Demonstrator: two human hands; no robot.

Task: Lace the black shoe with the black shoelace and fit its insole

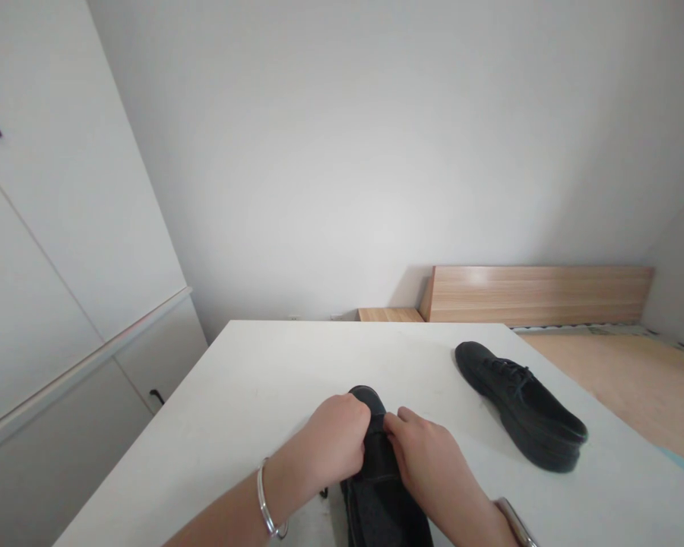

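A black shoe [379, 463] stands on the white table at the near edge of the view, its toe pointing away from me and its opening towards me. My left hand [342, 433] is closed at the left side of the shoe's upper, just behind the toe. Across from it, my right hand [419, 444] is closed with thumb and fingers at the right edge of the upper. The fingertips are partly hidden, so any lace between them does not show. A small dark piece [324, 492] like a lace end shows below my left wrist. Another black lace-up shoe [518, 403] stands to the right, its lace tied.
The white table [262, 365] fills the foreground. Beyond its right edge lies a bed frame with a wooden headboard [541, 294] and a bare board [621, 365]. A small wooden cabinet [391, 314] stands behind the table. White cupboards [62, 228] with dark handles line the left.
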